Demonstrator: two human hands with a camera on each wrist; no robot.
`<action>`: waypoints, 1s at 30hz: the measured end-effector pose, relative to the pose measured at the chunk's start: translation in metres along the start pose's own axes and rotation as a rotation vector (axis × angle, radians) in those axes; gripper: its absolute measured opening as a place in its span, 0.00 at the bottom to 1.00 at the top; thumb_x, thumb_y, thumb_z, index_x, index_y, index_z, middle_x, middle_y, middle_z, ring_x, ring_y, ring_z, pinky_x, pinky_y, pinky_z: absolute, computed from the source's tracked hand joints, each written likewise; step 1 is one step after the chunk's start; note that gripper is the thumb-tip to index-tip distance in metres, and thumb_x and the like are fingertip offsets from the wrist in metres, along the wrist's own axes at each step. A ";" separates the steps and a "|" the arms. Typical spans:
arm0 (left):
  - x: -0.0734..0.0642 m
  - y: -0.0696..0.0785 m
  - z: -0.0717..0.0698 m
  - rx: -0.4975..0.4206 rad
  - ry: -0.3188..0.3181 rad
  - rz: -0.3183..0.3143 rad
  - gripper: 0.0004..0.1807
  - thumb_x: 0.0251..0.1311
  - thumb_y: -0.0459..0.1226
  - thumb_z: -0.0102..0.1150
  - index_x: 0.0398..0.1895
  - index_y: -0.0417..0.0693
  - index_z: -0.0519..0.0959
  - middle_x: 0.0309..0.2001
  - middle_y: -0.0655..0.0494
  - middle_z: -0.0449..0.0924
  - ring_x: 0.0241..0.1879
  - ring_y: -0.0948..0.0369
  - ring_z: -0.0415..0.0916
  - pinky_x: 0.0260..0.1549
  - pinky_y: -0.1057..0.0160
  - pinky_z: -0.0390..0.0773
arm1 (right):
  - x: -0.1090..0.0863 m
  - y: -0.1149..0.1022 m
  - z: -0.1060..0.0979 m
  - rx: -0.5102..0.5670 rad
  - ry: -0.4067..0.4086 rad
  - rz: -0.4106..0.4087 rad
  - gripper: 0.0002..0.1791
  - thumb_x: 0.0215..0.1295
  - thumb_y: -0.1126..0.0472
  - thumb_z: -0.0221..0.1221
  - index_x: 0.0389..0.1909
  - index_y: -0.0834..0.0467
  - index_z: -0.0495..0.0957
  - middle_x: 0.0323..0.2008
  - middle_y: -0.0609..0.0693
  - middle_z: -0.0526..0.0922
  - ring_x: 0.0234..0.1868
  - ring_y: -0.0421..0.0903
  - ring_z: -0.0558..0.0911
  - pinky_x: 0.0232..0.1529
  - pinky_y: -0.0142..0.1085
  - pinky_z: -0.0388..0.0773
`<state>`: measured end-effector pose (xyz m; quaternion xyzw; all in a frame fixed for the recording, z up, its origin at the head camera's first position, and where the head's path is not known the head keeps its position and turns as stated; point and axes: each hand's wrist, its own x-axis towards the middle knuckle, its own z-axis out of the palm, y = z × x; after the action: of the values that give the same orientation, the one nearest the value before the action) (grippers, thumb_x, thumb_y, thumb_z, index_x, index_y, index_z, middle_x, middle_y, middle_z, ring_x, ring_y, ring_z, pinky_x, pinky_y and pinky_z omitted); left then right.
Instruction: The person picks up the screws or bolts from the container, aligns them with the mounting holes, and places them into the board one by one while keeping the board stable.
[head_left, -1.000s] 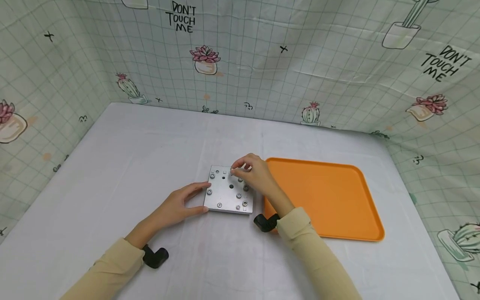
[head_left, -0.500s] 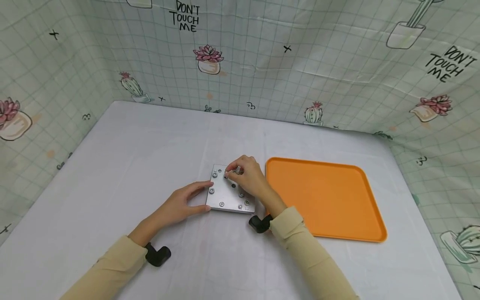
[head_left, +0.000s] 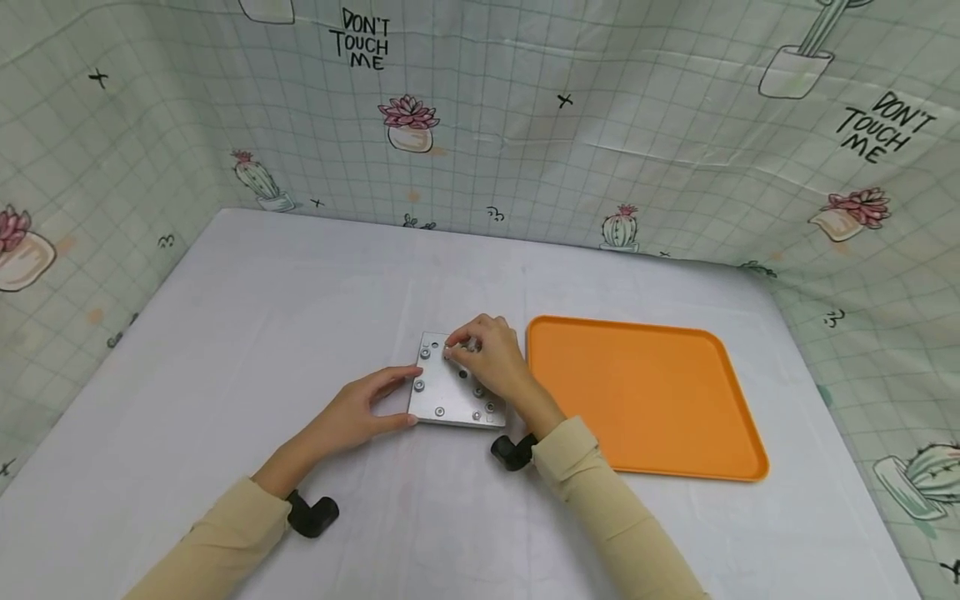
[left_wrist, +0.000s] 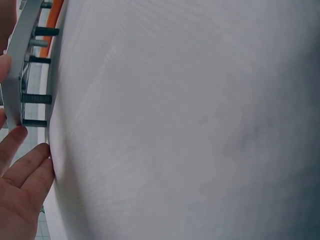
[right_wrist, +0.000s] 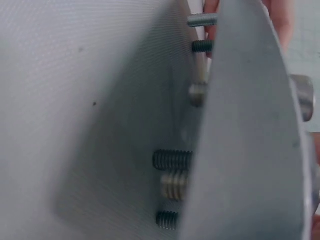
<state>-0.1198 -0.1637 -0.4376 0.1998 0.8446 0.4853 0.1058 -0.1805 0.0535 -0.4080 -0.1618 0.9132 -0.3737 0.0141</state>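
Note:
A silver metal plate [head_left: 453, 400] with several socket-head screws set in its top stands on the white table. Threaded screw shanks [left_wrist: 37, 98] stick out from its underside in the left wrist view. My left hand [head_left: 352, 412] holds the plate's left side, thumb at the near corner and index finger farther up the edge. Over the plate's far half, my right hand [head_left: 491, 358] pinches a small screw, mostly hidden by the fingertips, at a hole. In the right wrist view the plate's edge [right_wrist: 250, 120] fills the middle, with more shanks below it.
An orange tray [head_left: 652, 400] lies right of the plate, close to the right forearm. Black wrist cameras [head_left: 313, 515] sit on both wrists. A patterned cloth [head_left: 495, 125] hangs behind and beside the table.
My right hand has shifted left across the plate's far half to a hole there, still pinching the small screw. My left hand stays on the plate's left edge.

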 end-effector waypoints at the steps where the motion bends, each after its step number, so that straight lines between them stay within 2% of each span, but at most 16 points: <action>1: 0.000 0.000 0.000 -0.002 0.000 0.000 0.34 0.51 0.39 0.68 0.63 0.48 0.68 0.64 0.51 0.68 0.66 0.53 0.62 0.66 0.62 0.64 | -0.001 0.000 0.000 -0.011 -0.002 0.006 0.06 0.58 0.57 0.63 0.34 0.53 0.84 0.36 0.50 0.79 0.38 0.47 0.69 0.46 0.41 0.65; 9: -0.001 -0.001 0.003 -0.011 0.001 0.005 0.34 0.50 0.39 0.68 0.63 0.48 0.68 0.64 0.51 0.68 0.66 0.53 0.62 0.66 0.61 0.64 | -0.002 -0.002 0.001 -0.096 -0.021 0.063 0.06 0.58 0.55 0.63 0.33 0.51 0.84 0.40 0.50 0.78 0.42 0.48 0.69 0.50 0.42 0.66; 16: -0.001 0.000 0.003 -0.017 0.003 0.001 0.34 0.51 0.38 0.68 0.63 0.48 0.68 0.65 0.52 0.67 0.67 0.54 0.62 0.66 0.62 0.64 | -0.004 -0.004 0.002 -0.174 -0.040 0.037 0.06 0.59 0.54 0.62 0.34 0.50 0.84 0.42 0.50 0.77 0.44 0.49 0.69 0.49 0.43 0.65; 22: 0.000 -0.001 0.004 -0.008 0.006 -0.005 0.34 0.51 0.39 0.68 0.63 0.48 0.68 0.64 0.51 0.67 0.66 0.53 0.62 0.66 0.61 0.64 | -0.007 -0.005 0.002 -0.239 -0.037 0.027 0.06 0.60 0.54 0.61 0.34 0.48 0.85 0.41 0.49 0.76 0.42 0.48 0.68 0.44 0.39 0.64; 26: 0.000 -0.001 0.005 0.003 0.009 0.009 0.34 0.51 0.40 0.67 0.63 0.48 0.68 0.64 0.50 0.67 0.66 0.51 0.62 0.65 0.59 0.64 | -0.009 -0.005 0.001 -0.243 -0.026 0.022 0.06 0.60 0.55 0.61 0.34 0.48 0.86 0.40 0.49 0.76 0.42 0.48 0.68 0.41 0.38 0.63; 30: 0.000 0.000 0.004 0.015 0.005 -0.003 0.34 0.51 0.40 0.68 0.63 0.49 0.68 0.65 0.50 0.67 0.66 0.52 0.62 0.66 0.59 0.64 | -0.010 -0.005 -0.001 -0.233 -0.024 0.008 0.07 0.62 0.56 0.59 0.36 0.49 0.85 0.40 0.49 0.76 0.42 0.48 0.68 0.40 0.37 0.63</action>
<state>-0.1185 -0.1611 -0.4395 0.1981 0.8488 0.4793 0.1031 -0.1699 0.0539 -0.4053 -0.1632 0.9508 -0.2631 0.0076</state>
